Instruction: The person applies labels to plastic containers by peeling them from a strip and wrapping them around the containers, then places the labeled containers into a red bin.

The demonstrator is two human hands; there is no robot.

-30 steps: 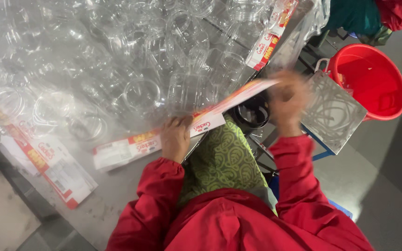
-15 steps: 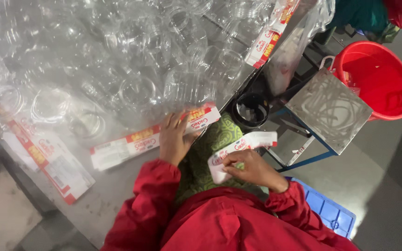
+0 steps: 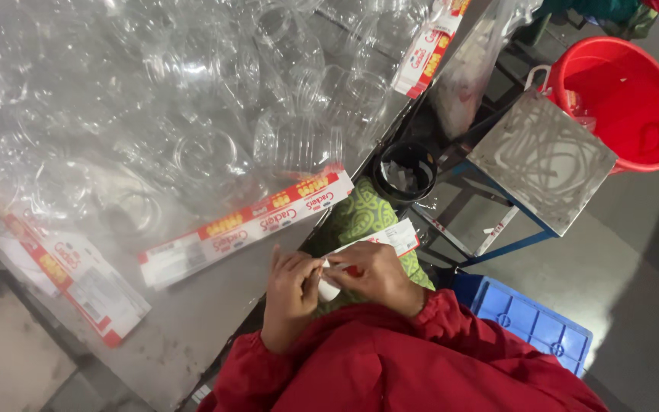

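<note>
My left hand [image 3: 290, 288] and my right hand [image 3: 373, 277] meet over my lap, both pinching one end of a white paper label strip [image 3: 387, 238] that runs up to the right across the green patterned cloth [image 3: 360, 215]. Red sleeves cover both arms. A stack of long red, yellow and white label strips [image 3: 247, 225] lies on the grey table [image 3: 184, 336] just above my left hand. A heap of clear plastic jars [image 3: 192, 99] covers the table beyond the strips.
More label strips lie at the table's left edge [image 3: 78, 278] and at the top [image 3: 427, 47]. A small black tub [image 3: 406, 171], a metal plate on a blue frame [image 3: 541, 160], a red bucket [image 3: 625, 99] and a blue crate [image 3: 532, 324] stand to my right.
My left hand left the label stack on the table and came down to my lap. Both hands now hold the single strip my right hand pulled off.
</note>
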